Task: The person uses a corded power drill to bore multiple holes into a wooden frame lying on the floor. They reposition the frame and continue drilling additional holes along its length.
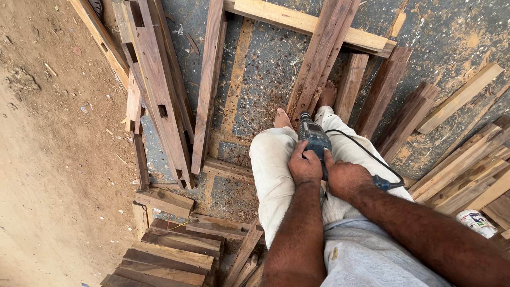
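A grey-blue power drill [313, 139] points downward at the end of a long reddish wooden beam [322, 53] that runs away between my bare feet. My left hand [304, 166] wraps the drill's left side from above. My right hand [345, 178] grips its handle on the right. A black cord [366, 154] loops from the drill to the right, past my knee. My legs in light trousers [271, 170] straddle the beam. The drill bit itself is hidden behind the tool's body.
Mortised wooden posts [159, 85] lie on the left, more planks [462, 170] are piled at right, and stacked boards [175, 250] sit at lower left. A small white can [476, 222] stands at right. Sawdust covers the dark floor sheet [265, 69]; bare dirt [48, 159] lies left.
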